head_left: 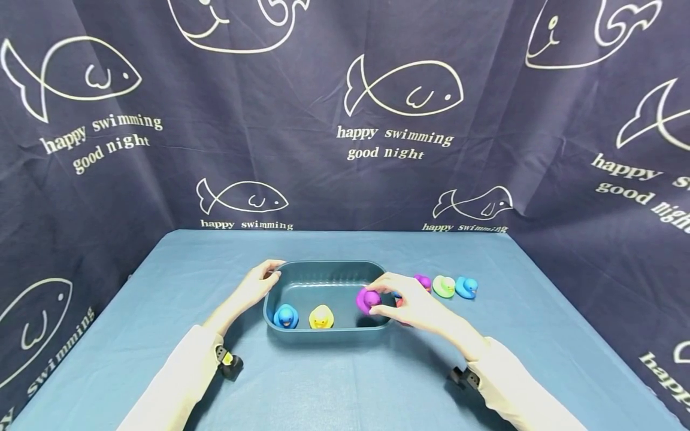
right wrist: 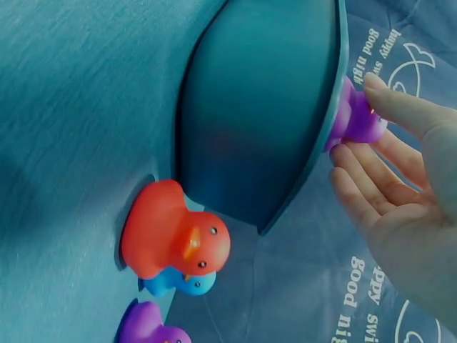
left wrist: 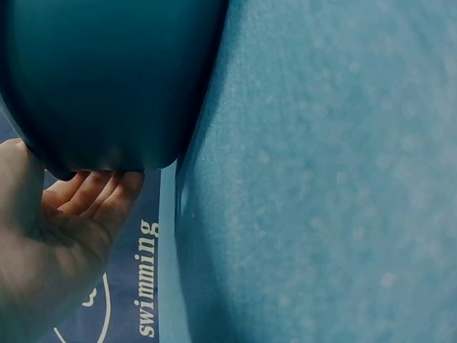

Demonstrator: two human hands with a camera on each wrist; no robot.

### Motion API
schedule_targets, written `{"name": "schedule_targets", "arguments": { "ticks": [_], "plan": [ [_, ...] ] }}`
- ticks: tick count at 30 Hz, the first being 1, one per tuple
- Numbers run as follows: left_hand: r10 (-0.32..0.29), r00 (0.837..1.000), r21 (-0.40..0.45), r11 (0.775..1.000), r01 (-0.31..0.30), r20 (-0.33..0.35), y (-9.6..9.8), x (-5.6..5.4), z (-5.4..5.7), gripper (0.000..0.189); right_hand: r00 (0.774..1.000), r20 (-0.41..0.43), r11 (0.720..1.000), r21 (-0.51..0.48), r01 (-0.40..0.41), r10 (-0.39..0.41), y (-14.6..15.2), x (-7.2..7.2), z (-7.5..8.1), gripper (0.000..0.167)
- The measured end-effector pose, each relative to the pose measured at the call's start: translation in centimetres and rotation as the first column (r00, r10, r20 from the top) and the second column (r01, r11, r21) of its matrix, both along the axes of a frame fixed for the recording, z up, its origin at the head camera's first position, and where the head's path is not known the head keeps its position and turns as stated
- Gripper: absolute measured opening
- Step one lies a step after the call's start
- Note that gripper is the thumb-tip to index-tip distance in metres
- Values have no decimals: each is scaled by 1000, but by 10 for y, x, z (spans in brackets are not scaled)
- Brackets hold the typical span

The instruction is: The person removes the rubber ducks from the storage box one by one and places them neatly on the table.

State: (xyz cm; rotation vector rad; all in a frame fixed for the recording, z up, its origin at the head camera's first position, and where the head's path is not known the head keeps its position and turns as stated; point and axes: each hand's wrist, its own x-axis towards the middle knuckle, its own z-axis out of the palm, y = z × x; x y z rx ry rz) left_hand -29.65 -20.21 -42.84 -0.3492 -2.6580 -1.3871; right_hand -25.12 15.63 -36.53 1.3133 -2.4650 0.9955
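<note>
A dark teal plastic bin (head_left: 323, 336) stands on the table with a blue rubber duck (head_left: 286, 316) and a yellow rubber duck (head_left: 321, 317) inside, along its near wall. My left hand (head_left: 256, 284) holds the bin's left end at the rim; in the left wrist view the fingers (left wrist: 118, 200) reach the far part of that end. Over the right end of the bin, my right hand (head_left: 412, 302) pinches a purple rubber duck (head_left: 369, 300) between thumb and fingers. The right wrist view shows this duck just past the rim, partly hidden by the bin wall.
Right of the bin sit a red duck (right wrist: 175, 232), a small blue duck (right wrist: 182, 281) and another purple duck (right wrist: 151, 325). Farther right are a green duck (head_left: 444, 286) and a blue duck (head_left: 466, 287). A dark fish-print curtain (head_left: 318, 131) hangs behind the blue table (head_left: 302, 389).
</note>
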Motion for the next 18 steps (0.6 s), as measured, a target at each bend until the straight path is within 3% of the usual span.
{"name": "schedule_targets", "arguments": {
  "ticks": [18],
  "plan": [
    [-3, 1000, -9, 1000, 3, 0, 3, 3, 3, 35, 994, -111, 1000, -23, 18, -20, 21, 3, 3, 35]
  ]
}}
